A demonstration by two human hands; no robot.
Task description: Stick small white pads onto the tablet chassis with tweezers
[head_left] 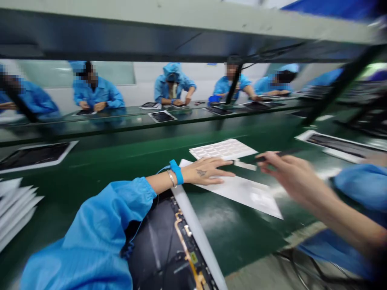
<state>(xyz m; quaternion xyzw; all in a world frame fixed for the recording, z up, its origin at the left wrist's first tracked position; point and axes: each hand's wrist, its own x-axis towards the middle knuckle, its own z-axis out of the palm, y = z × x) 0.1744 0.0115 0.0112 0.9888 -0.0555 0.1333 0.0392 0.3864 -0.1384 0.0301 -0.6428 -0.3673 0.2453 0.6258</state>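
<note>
While left hand (205,171) pins sheet (244,194), right hand (287,169) pinches dark strip (278,155)

We read the left hand as flat with fingers spread, so no grip, just pressure, probably to stop the sheet sliding on the green belt (238,241). Right hand is blurred, but we take it as a narrow pinch on the strip, held just above the belt, beyond the sheet's far edge. Label sheet (222,149) lies just past the left fingertips, likely kept there for easy reach. Same goes for the white stack (15,209) at the belt's left side, we think. Close to the body sits a dark panel (163,245) with gold-toned strips, its edge near the sheet. Blue wrist strap (176,172) has a cord running off, likely for grounding. Across the line, co-workers (93,90) in blue smocks work at their own panels — separate hands, not counted here.
</note>
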